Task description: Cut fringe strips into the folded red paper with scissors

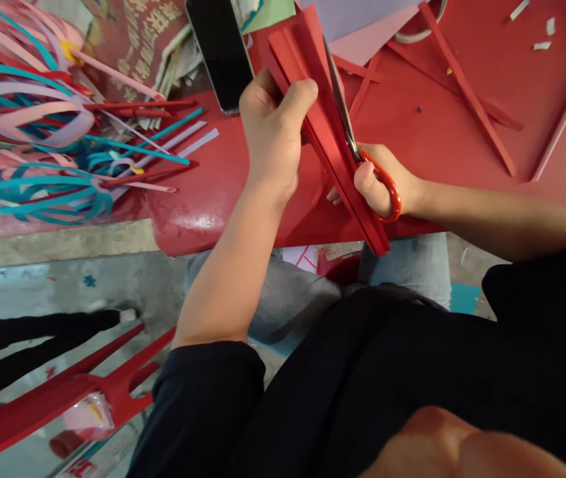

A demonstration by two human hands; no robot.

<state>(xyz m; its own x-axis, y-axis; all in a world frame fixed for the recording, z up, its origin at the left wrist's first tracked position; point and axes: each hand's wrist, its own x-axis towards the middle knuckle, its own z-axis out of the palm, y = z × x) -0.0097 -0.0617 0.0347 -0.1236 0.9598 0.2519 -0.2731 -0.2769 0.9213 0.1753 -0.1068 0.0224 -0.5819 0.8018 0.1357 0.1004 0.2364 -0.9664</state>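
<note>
My left hand (pixel 273 129) is closed around a folded stack of red paper (pixel 313 73), thumb and fingers pinching its upper part. The stack slants down to the table's near edge. My right hand (pixel 377 182) grips red-handled scissors (pixel 363 149), fingers through the loop. The metal blades run up along the paper's right side, cutting into it lengthwise. Both hands hang over the near edge of a red table (pixel 203 199).
A black phone (pixel 220 53) lies beyond my left hand. Curled pink, teal and red paper strips (pixel 48 153) are piled at the left. Cut red strips (pixel 467 93) and pale sheets (pixel 363 26) lie at the back right. Red cut paper (pixel 64 392) lies on the floor.
</note>
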